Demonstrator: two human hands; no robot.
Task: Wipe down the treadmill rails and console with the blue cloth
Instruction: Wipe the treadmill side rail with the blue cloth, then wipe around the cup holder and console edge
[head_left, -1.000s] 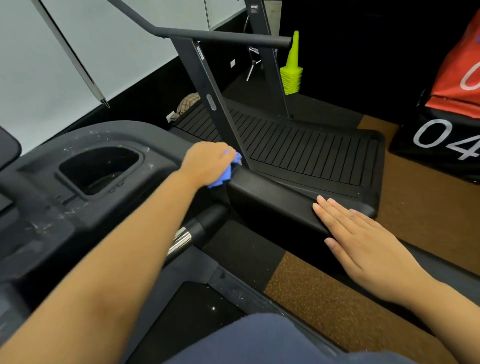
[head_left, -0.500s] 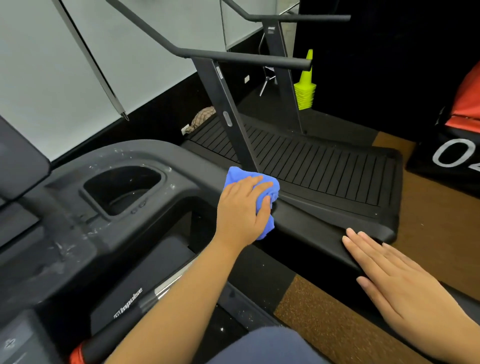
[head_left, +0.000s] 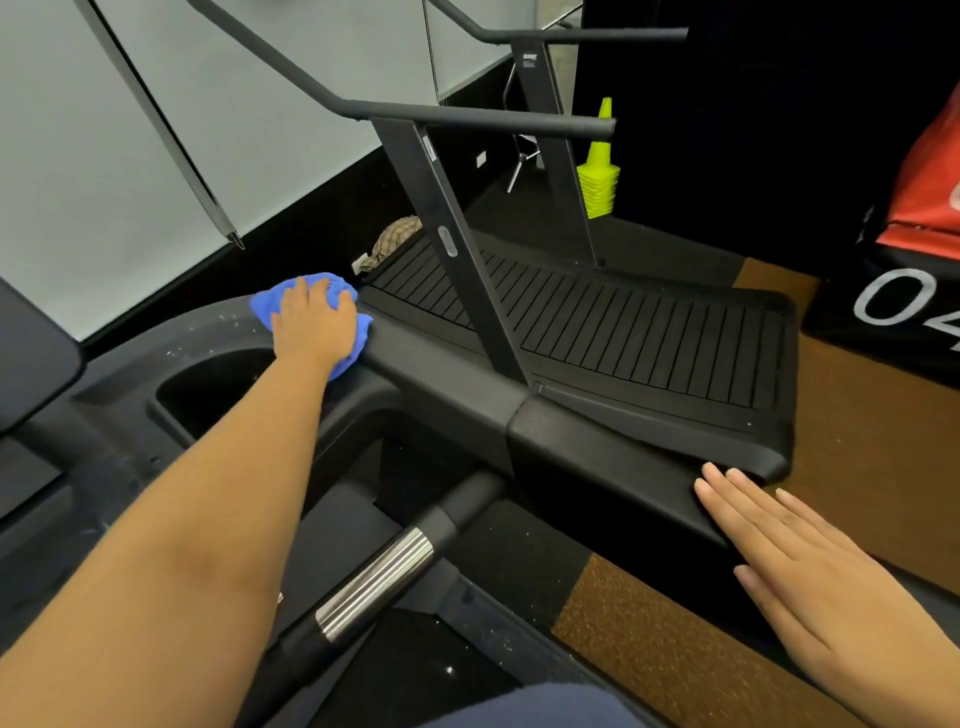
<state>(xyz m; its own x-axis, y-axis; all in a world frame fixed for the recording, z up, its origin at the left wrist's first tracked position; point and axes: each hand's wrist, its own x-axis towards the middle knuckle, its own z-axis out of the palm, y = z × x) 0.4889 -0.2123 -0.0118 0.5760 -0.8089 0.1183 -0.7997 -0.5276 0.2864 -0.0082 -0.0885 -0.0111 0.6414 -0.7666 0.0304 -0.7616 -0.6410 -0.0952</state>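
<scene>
Presses the blue cloth (head_left: 270, 309) down with the left hand (head_left: 314, 325) on the far top edge of the treadmill console (head_left: 130, 374), just past the cup hole (head_left: 208, 389). Grip of that hand bent over the bunched cloth, holding it. Blue bits peeking out on the left, far and right sides of the hand.

Rests the right hand (head_left: 810, 571) flat on the near right end of the black rail (head_left: 623, 457), fingers straight and close together, grip holding nothing.

Near the middle, a black handle with a shiny silver band (head_left: 376, 587). Beyond the rail, a curved treadmill with a slatted belt (head_left: 623, 332) and grey handrails (head_left: 467, 117). Far back, a stack of yellow-green cones (head_left: 597, 187). On the right, a brown floor mat (head_left: 857, 415).
</scene>
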